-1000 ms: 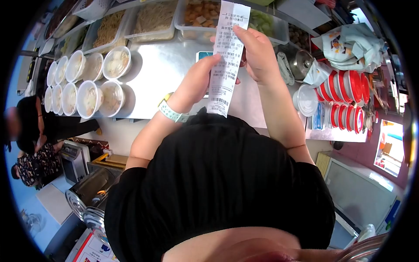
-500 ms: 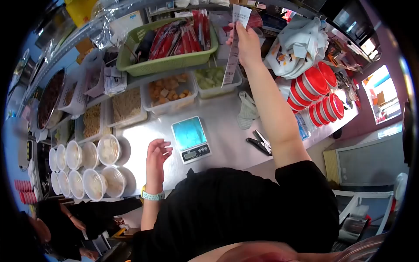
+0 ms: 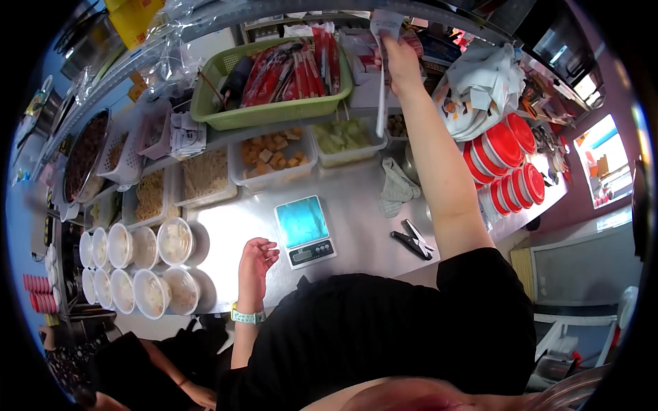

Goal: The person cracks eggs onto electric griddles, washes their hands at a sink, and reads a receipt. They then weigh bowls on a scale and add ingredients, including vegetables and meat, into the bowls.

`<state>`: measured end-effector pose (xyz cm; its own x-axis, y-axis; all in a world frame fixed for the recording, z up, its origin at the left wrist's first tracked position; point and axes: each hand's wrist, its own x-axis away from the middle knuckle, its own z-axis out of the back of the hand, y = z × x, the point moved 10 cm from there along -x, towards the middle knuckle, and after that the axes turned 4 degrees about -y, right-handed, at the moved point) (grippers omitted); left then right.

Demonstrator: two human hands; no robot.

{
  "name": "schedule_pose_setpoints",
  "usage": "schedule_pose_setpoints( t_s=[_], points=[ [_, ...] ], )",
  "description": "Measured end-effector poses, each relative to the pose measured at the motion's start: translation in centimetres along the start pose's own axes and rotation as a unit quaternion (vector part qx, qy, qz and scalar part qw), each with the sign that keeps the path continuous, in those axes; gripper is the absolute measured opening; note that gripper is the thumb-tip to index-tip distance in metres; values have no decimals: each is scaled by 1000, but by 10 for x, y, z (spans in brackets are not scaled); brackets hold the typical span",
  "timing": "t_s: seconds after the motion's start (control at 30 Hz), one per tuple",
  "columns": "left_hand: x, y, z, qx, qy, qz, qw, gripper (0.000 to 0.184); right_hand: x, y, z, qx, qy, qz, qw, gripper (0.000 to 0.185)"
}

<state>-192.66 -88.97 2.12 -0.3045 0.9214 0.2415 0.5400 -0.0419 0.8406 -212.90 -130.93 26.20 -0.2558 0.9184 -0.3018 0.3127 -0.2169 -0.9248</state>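
Right hand (image 3: 401,65): outstretched, gripping paper slip (image 3: 381,92), strip hanging below fingers | Left hand (image 3: 256,264): holding nothing, fingers loosely curled | Scale (image 3: 303,222): just right of left hand | Bowls (image 3: 150,293): two rows, left of left hand | Basket (image 3: 274,114): left of right hand, filled with red packets (image 3: 291,75)

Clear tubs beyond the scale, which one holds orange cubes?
The tub between the one of pale strands and the one of green pieces; its chunky orange contents set it apart from both.
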Motion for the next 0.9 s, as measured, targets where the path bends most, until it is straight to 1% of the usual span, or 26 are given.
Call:
schedule_pose_setpoints(
  t_s=[0.13,0.2,0.23,0.3,0.33,0.4,0.43,0.5,0.53,0.6,0.63,0.7,0.73,0.77,0.8,0.83,0.87,0.9],
  points=[
    [-1,-3,1,2,6,5,1000,30,-7,2,5,11,-38,11,999,27],
    [0,-3,1,15,22,16,1000,24,-11,-3,6,40,-73,23,996,29],
    [0,-4,3,14,23,17,1000,24,-13,-3,8,40,-72,21,996,29],
    [-1,-4,3,4,-1,0,1000,32,-15,-15,3,73,-98,40,992,32],
    [-1,-5,3,4,-2,1,1000,32,-15,-19,-1,73,-98,40,992,32],
    [-2,-3,3,3,-3,3,1000,32,-13,-22,-4,18,-76,25,997,32],
    [-2,-2,1,2,-3,4,1000,32,-22,-16,3,18,-74,24,997,32],
    [-1,1,1,10,26,11,1000,22,-37,-9,7,67,-91,29,993,32],
    [-2,-2,4,10,25,12,1000,22,-35,-7,7,68,-90,28,993,32],
    [-3,1,4,8,-13,-11,1000,32,-19,-36,5,105,-43,184,976,41],
    [0,1,4,9,-11,-9,1000,32,-12,-39,1,136,-89,194,967,50],
    [3,4,7,18,24,-9,1000,24,4,-38,6,149,-93,192,965,49],
    [3,0,9,19,26,-4,999,24,12,-37,7,163,-96,191,963,48],
    [4,-3,14,25,31,-8,999,26,20,-37,4,176,-104,218,954,50],
    [5,-6,19,28,33,-4,999,28,18,-21,12,175,-125,211,954,48],
    [4,-8,18,22,1,-13,1000,32,30,-22,10,227,-114,172,952,42],
    [5,-6,13,13,1,-3,1000,33,39,-26,0,278,-103,127,946,36],
    [6,-7,10,5,-4,3,1000,33,41,-13,2,285,-121,104,945,36]
  ],
)
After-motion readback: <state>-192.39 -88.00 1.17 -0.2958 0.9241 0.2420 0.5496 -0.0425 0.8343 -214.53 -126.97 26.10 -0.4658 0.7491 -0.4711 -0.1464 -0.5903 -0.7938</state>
